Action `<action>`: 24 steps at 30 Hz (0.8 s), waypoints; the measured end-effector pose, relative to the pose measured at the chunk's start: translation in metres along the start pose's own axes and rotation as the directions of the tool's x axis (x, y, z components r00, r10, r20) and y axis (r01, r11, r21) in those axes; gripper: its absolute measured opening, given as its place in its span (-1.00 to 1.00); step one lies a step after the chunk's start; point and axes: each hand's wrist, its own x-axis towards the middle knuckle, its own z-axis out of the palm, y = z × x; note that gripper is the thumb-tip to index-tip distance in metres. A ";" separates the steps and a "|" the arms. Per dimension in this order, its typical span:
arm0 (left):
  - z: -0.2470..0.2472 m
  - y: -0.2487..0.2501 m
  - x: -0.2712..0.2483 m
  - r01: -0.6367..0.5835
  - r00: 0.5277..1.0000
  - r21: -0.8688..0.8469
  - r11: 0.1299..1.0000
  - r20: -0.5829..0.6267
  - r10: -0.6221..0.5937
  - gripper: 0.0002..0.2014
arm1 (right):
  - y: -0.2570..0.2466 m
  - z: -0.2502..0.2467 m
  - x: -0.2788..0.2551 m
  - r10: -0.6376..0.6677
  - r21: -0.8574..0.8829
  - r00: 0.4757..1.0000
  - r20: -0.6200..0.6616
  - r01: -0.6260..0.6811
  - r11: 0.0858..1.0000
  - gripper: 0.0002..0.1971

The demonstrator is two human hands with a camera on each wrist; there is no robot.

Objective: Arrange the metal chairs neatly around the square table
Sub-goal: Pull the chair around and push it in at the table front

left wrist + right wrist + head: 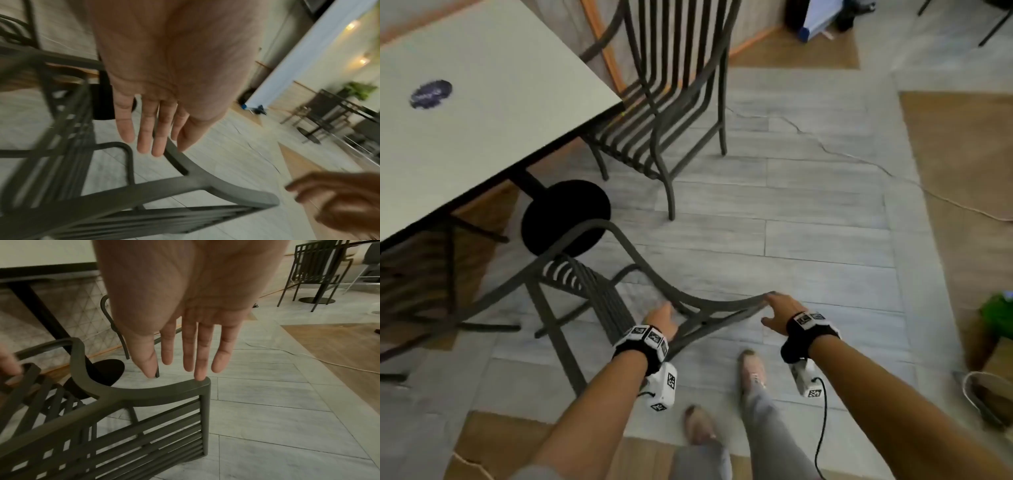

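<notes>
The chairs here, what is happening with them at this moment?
A person stands behind the near chair at one side of the square table. Both hands are open at its top rail: the left hand near the left part, the right hand with one fingertip touching the right corner. Neither hand grips the rail. The seat points toward the table but is not tucked under yet. A second chair stands at the adjacent side, its seat partly under the tabletop.
</notes>
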 end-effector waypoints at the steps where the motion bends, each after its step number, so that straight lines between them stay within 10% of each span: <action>1: 0.006 0.020 0.014 -0.030 0.999 0.024 0.999 0.021 0.029 -0.62 | 0.006 0.000 0.010 -0.004 -0.003 1.000 0.004 0.004 1.000 -0.54; 11: 0.111 0.162 0.105 -0.224 0.963 0.005 0.975 0.153 0.220 -0.67 | 0.064 0.026 0.093 0.018 0.106 1.000 0.023 -0.021 0.994 -0.55; 24: 0.076 0.164 0.082 -0.121 0.988 -0.083 0.989 0.083 0.127 -0.65 | 0.061 0.012 0.089 -0.043 0.282 0.999 -0.015 0.046 0.958 -0.49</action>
